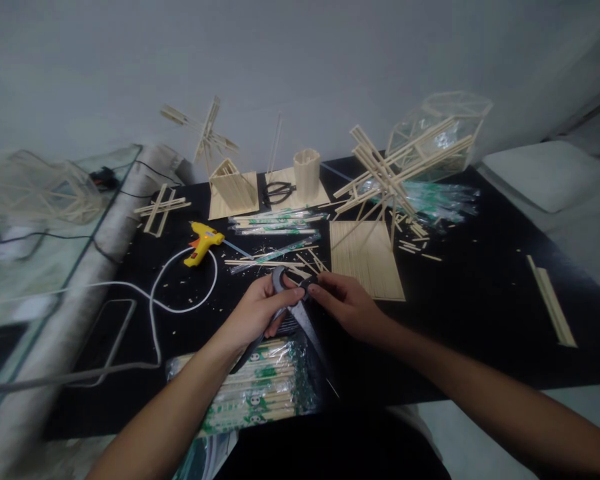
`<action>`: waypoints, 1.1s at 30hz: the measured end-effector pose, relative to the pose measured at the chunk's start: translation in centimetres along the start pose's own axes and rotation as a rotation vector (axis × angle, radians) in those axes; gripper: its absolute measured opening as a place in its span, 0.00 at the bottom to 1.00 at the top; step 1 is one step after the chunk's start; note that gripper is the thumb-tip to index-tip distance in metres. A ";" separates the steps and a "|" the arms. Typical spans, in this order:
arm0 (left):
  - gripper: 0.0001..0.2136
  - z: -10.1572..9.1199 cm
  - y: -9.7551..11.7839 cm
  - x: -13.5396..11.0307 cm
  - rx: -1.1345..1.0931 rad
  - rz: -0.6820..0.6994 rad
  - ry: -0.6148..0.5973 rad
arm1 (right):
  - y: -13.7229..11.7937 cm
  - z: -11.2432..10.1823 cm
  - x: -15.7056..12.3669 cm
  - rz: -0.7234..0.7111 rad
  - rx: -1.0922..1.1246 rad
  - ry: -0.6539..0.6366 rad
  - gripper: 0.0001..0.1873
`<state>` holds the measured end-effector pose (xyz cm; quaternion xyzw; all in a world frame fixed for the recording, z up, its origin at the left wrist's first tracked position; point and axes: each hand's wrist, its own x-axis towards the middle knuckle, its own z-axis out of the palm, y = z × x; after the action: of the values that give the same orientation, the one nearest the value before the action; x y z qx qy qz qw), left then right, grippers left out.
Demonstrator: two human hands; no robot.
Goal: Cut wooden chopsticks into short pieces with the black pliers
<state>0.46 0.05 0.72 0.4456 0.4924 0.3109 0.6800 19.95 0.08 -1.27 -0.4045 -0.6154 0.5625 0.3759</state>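
My left hand (pixel 260 303) is closed around a grey two-handled hand cutter (pixel 305 323) with curved jaws, like pincers. Its jaws point away from me and its handles run back toward my body. My right hand (pixel 347 303) pinches at the jaw end, fingertips on the dark metal; whether a small piece sits between them I cannot make out. Just below the hands lies a plastic-wrapped pack of chopsticks (pixel 253 393). Loose sticks (pixel 265 263) and cut scraps lie beyond my fingers, beside a flat stick panel (pixel 367 257).
A yellow glue gun (pixel 203 243) with a looping white cable (pixel 153 300) lies at left. Behind stand a stick house (pixel 233 187), a round stick cup (pixel 307 175) and a tall crossed-stick frame (pixel 385 173). More wrapped chopsticks (pixel 437 200) lie right; a stick strip (pixel 553 303) is far right.
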 end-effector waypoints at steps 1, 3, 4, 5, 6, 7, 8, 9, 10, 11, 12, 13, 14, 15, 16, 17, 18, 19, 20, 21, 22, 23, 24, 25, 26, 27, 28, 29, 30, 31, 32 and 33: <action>0.16 0.0 0.0 0.0 -0.005 0.002 0.009 | 0.0 0.0 0.1 -0.007 -0.021 0.009 0.23; 0.16 0.1 0.1 -0.1 -0.013 0.006 0.020 | 0.0 0.0 0.1 -0.011 -0.057 0.021 0.24; 0.16 0.1 0.1 -0.1 -0.012 0.007 0.022 | 0.0 0.0 0.1 -0.010 -0.073 0.025 0.24; 0.16 0.1 0.1 -0.1 -0.009 0.008 0.022 | 0.0 0.0 0.1 -0.007 -0.086 0.030 0.24; 0.16 0.1 0.1 -0.2 -0.005 0.009 0.024 | 0.0 0.0 0.1 -0.004 -0.095 0.033 0.24; 0.16 0.1 0.1 -0.2 -0.002 0.009 0.027 | 0.0 0.0 0.1 -0.002 -0.100 0.039 0.23; 0.16 0.1 0.0 -0.2 0.000 0.008 0.030 | 0.0 0.0 0.1 -0.001 -0.102 0.045 0.23; 0.16 0.2 0.0 -0.2 0.000 0.009 0.036 | 0.0 0.0 0.0 0.000 -0.104 0.049 0.23; 0.16 0.2 0.0 -0.2 0.000 0.011 0.042 | 0.0 0.0 0.0 0.002 -0.106 0.053 0.23; 0.17 0.2 -0.1 -0.2 0.002 0.013 0.046 | 0.0 0.0 0.0 0.005 -0.109 0.056 0.23; 0.17 0.2 -0.1 -0.2 0.004 0.015 0.051 | 0.1 0.0 0.0 0.010 -0.112 0.059 0.22; 0.17 0.3 -0.1 -0.2 0.006 0.015 0.055 | 0.1 0.0 0.0 0.018 -0.116 0.060 0.22; 0.17 0.3 -0.2 -0.2 0.008 0.016 0.060 | 0.1 0.0 0.0 0.025 -0.122 0.061 0.22; 0.17 0.3 -0.2 -0.2 0.009 0.016 0.064 | 0.1 0.0 0.1 0.031 -0.128 0.064 0.22; 0.18 0.3 -0.3 -0.1 0.013 0.016 0.067 | 0.1 0.0 0.1 0.036 -0.133 0.065 0.22; 0.18 0.3 -0.3 -0.1 0.017 0.018 0.071 | 0.1 0.0 0.1 0.039 -0.137 0.064 0.22; 0.17 0.3 -0.3 -0.1 0.021 0.018 0.072 | 0.1 0.0 0.2 0.042 -0.138 0.064 0.22; 0.17 0.3 -0.4 -0.1 0.025 0.018 0.072 | 0.1 0.0 0.2 0.044 -0.137 0.066 0.21; 0.17 0.2 -0.4 -0.1 0.026 0.018 0.071 | 0.0 0.0 0.2 0.048 -0.133 0.067 0.21; 0.18 0.2 -0.4 0.0 0.024 0.020 0.074 | 0.0 0.0 0.2 0.053 -0.129 0.067 0.21; 0.18 0.1 -0.3 0.0 0.018 0.027 0.083 | 0.0 0.0 0.2 0.057 -0.124 0.071 0.21; 0.18 -0.1 -0.3 0.0 0.010 0.037 0.099 | 0.1 0.0 0.2 0.063 -0.121 0.077 0.21; 0.17 -0.4 -0.1 0.1 0.005 0.053 0.120 | 0.2 0.0 0.2 0.070 -0.121 0.082 0.21; 0.17 -0.7 0.0 0.1 -0.007 0.073 0.151 | 0.3 -0.1 0.2 0.076 -0.123 0.086 0.21; 0.16 -1.0 0.2 0.2 -0.005 0.088 0.173 | 0.4 -0.2 0.3 0.080 -0.128 0.089 0.21; 0.15 -1.4 0.3 0.3 0.001 0.102 0.185 | 0.5 -0.2 0.3 0.083 -0.131 0.091 0.22; 0.14 -1.7 0.5 0.3 -0.004 0.115 0.197 | 0.6 -0.3 0.3 0.083 -0.131 0.089 0.21; 0.14 -1.9 0.6 0.4 -0.008 0.122 0.188 | 0.7 -0.3 0.4 0.082 -0.129 0.085 0.21; 0.14 -2.1 0.7 0.5 -0.014 0.125 0.177 | 0.8 -0.4 0.4 0.081 -0.124 0.077 0.20; 0.14 -2.2 0.7 0.5 -0.020 0.120 0.161 | 0.9 -0.4 0.4 0.083 -0.113 0.068 0.18; 0.14 -2.1 0.6 0.5 -0.019 0.103 0.137 | 1.0 -0.3 0.4 0.087 -0.093 0.055 0.17; 0.14 -2.0 0.5 0.5 -0.014 0.077 0.109 | 1.0 -0.3 0.4 0.095 -0.064 0.039 0.16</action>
<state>-1.25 1.24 0.76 0.4417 0.5090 0.3644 0.6427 20.11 0.61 -2.23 -0.4561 -0.6057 0.5518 0.3473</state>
